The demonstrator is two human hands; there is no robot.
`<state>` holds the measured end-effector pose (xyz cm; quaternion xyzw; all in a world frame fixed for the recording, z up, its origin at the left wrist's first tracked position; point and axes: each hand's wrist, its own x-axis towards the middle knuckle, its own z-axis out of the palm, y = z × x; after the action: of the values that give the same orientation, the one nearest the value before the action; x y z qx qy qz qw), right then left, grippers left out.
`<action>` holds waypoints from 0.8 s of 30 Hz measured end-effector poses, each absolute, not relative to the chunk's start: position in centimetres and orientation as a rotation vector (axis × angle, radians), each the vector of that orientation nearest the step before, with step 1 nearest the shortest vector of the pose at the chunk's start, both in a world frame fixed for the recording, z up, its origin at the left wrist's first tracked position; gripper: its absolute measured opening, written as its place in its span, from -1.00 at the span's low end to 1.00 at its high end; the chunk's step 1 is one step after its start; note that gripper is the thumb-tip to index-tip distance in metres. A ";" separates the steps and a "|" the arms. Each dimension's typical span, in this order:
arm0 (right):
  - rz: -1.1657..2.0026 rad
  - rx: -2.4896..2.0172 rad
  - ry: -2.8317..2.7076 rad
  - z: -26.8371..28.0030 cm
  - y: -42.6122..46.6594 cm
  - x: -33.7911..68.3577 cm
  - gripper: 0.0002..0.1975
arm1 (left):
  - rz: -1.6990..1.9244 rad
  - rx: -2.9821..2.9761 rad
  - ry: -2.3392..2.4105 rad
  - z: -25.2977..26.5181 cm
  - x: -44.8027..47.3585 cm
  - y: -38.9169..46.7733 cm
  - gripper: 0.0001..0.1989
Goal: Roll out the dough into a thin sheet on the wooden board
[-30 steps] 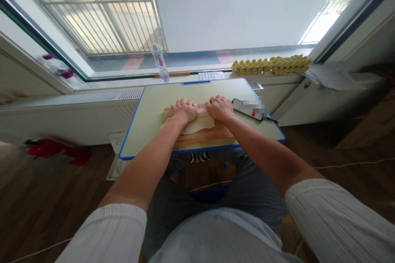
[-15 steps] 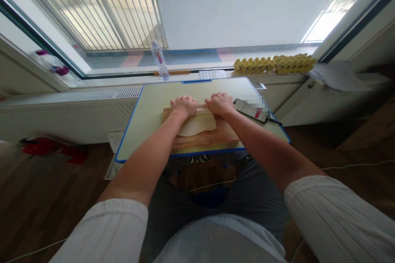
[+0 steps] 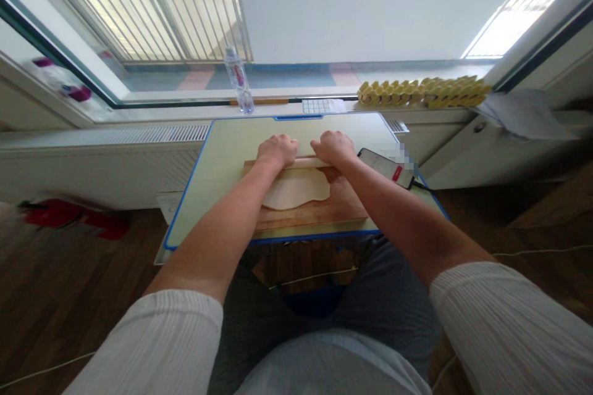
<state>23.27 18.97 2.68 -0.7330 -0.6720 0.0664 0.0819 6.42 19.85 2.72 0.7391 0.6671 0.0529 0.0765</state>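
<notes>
A flat, pale sheet of dough [image 3: 296, 189] with a wavy near edge lies on a wooden board [image 3: 345, 207]. Across the dough's far side runs a light wooden rolling pin [image 3: 306, 162]. My left hand [image 3: 279, 149] is closed over the pin's left end, knuckles up. At the right end, my right hand [image 3: 334, 147] is curled round the pin in the same way, its thumb pointing inward. Both palms and most fingertips are hidden beneath the hands.
The board rests on a small blue-edged table [image 3: 222, 160]. A phone [image 3: 382, 166] with a cable lies to the right. On the windowsill stand a water bottle [image 3: 239, 83] and a yellow wavy object [image 3: 421, 92]. A red fire extinguisher [image 3: 74, 217] is on the floor at left.
My hands have curled more tightly round the rolling pin, with knuckles raised. More of the dough shows on the near side of the pin. The camera view has shifted slightly.
</notes>
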 end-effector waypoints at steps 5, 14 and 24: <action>0.195 -2.150 -2.092 2.5 17.6 23.4 -0.50 | 0.107 2.287 1.967 2.7 6.3 18.2 -0.45; 0.082 -2.058 -2.115 2.6 14.0 23.3 -0.49 | 0.154 2.381 1.972 2.6 6.1 15.2 -0.45; 0.209 -2.180 -2.070 2.7 18.3 23.2 -0.48 | 0.117 2.265 1.993 2.9 6.4 19.0 -0.46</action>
<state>23.20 18.29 2.69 -0.7219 -0.6855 0.0692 0.0640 6.35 18.99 2.93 0.7488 0.6589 0.0386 0.0608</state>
